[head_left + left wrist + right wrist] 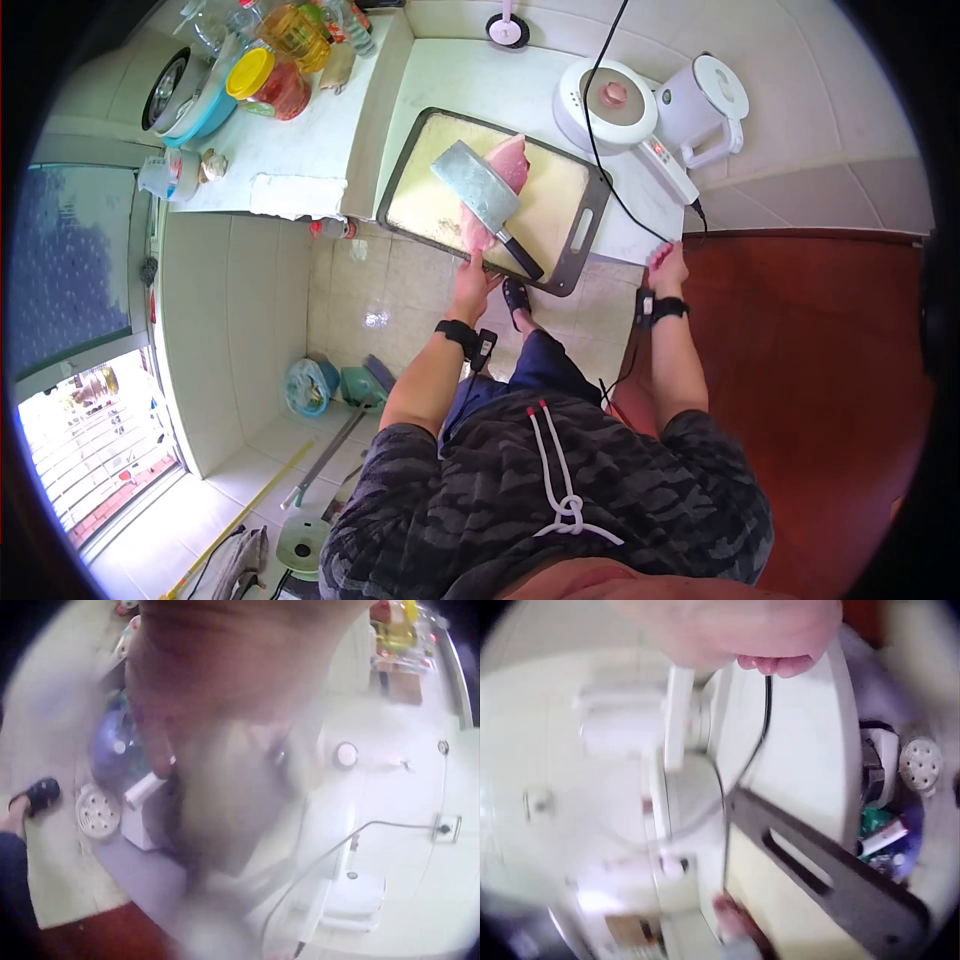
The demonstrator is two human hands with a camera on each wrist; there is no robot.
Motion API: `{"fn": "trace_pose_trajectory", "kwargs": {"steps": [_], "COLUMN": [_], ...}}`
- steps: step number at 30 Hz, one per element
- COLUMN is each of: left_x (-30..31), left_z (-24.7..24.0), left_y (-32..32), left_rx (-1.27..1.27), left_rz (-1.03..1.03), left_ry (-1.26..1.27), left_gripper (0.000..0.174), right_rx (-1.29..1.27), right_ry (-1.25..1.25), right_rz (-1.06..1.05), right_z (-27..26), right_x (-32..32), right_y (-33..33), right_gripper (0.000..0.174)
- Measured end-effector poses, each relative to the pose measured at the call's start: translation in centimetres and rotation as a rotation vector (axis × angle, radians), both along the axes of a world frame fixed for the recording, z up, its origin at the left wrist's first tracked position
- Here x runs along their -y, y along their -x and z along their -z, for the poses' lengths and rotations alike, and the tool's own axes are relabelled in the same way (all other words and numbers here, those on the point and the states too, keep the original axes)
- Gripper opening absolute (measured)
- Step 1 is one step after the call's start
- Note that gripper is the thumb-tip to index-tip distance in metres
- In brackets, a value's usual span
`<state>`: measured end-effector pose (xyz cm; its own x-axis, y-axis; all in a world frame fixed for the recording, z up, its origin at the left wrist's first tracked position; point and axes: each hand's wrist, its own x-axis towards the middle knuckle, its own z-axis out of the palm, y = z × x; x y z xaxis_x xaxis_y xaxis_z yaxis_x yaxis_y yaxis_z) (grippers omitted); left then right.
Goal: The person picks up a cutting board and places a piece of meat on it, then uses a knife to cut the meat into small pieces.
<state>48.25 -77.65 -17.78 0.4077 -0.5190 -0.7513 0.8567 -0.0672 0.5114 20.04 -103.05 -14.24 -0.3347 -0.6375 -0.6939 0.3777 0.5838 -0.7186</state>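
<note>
A slab of raw meat [508,163] lies on a dark-rimmed cutting board [410,200], with a cleaver [470,180] flat across it. The cleaver's black handle [524,258] points toward the person. At the board's near edge is the left hand [470,292], one fingertip right at the meat's lower end; whether it grips anything I cannot tell, as the left wrist view is blurred. Farther right, the right hand [668,268] has its fingers curled around a black cord [630,215] by the counter's corner. In the right wrist view, that cord [767,712] runs into the curled fingers.
Behind the board's right side stand a white electric pot [600,125] with a long handle and a white kettle [705,105]. A pink-handled brush [508,32] is at the wall. Jars and bottles [268,85] crowd the left ledge. A bin [310,388] stands on the floor.
</note>
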Motion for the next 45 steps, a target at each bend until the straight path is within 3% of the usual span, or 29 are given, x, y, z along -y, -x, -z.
{"fn": "trace_pose_trajectory", "kwargs": {"steps": [2,3,4,5,6,8,12,14,16,18,22,24,26,27,30,33,35,36,38,39,40,42,45], "left_x": [-0.2,-0.7,-1.3,-1.9,-2.6,-4.1,-4.4,-3.3,-1.6,1.7,9.8,13.2,15.3,16.0,17.4,17.8,17.0,16.7,15.7,15.3,14.7,13.9,12.5], "left_z": [-2.0,-2.4,-2.8,-3.3,-3.6,-4.2,-6.6,-6.8,-6.9,-7.2,-4.3,-4.8,-5.9,-6.7,-7.3,-6.1,-7.0,-7.8,-9.4,-9.7,-11.3,-14.4,-12.5], "left_y": [-0.7,-1.2,-1.9,-2.6,-3.0,-4.0,-7.1,-9.1,-10.8,-11.3,-12.1,-12.4,-12.8,-12.8,-12.5,-11.4,-11.0,-10.8,-10.1,-9.6,-9.2,-8.4,-8.4], "left_rx": [0.143,0.143,0.206,0.27,0.277,0.595,0.812,0.873,1.079,1.12,1.249,1.251,1.221,1.216,1.198,1.139,0.853,0.856,0.393,0.212,0.218,0.012,0.053], "left_rz": [0.29,0.278,0.441,0.602,0.584,0.438,0.294,0.328,0.496,0.57,0.77,0.832,1.064,1.067,1.253,1.118,0.905,0.907,0.709,0.6,0.593,0.241,0.068], "left_ry": [-0.258,-0.266,-0.32,-0.374,-0.388,-0.417,-0.466,-0.495,-0.544,-0.557,-0.49,-0.46,-0.479,-0.456,-0.34,-0.156,-0.019,-0.026,0.154,0.257,0.248,0.227,0.267], "left_gripper": [0.048,0.048,0.045,0.043,0.043,0.039,0.03,0.029,0.034,0.04,0.059,0.062,0.057,0.057,0.06,0.067,0.059,0.059,0.047,0.05,0.05,0.062,0.064], "right_rx": [-0.258,-0.403,-0.54,-0.504,-0.682,-0.787,-0.78,-0.693,-0.632,-0.452,-0.475,-0.393,-0.523,-0.623,-0.616,-0.621,-0.61,-0.599,-0.587,-0.581,-0.57,-0.549,-0.573], "right_ry": [0.291,0.508,0.734,0.672,0.681,1.075,1.037,0.76,0.714,0.795,0.723,0.617,0.561,0.5,0.49,0.48,0.483,0.495,0.5,0.508,0.509,0.553,0.577], "right_rz": [-0.369,-0.594,-0.818,-1.044,-1.292,-1.48,-1.474,-1.583,-1.577,-1.347,-1.19,-0.973,-0.965,-0.956,-0.866,-0.861,-0.856,-0.856,-0.85,-0.841,-0.848,-0.86,-0.917], "right_z": [1.9,2.8,3.0,0.5,-2.4,-3.7,-1.0,-1.1,-2.5,-3.5,-6.3,-7.5,-7.4,-7.2,-5.5,-5.1,-5.0,-5.1,-5.4,-5.5,-5.5,-5.3,-4.8], "right_x": [-3.0,-4.6,-6.7,-9.7,-11.8,-13.8,-14.1,-13.2,-12.5,-12.1,-11.4,-11.3,-11.9,-12.5,-14.8,-16.1,-16.2,-16.1,-15.5,-15.1,-14.7,-13.5,-11.6], "right_y": [-0.5,-2.3,-5.0,-8.2,-10.9,-15.0,-18.7,-18.7,-17.6,-15.8,-12.5,-11.1,-9.2,-8.5,-6.8,-6.4,-6.5,-6.6,-6.8,-7.0,-7.0,-6.6,-6.1], "right_gripper": [0.031,0.026,0.025,0.026,0.032,0.038,0.041,0.037,0.031,0.024,0.023,0.025,0.027,0.03,0.035,0.034,0.034,0.034,0.034,0.033,0.033,0.033,0.032]}}
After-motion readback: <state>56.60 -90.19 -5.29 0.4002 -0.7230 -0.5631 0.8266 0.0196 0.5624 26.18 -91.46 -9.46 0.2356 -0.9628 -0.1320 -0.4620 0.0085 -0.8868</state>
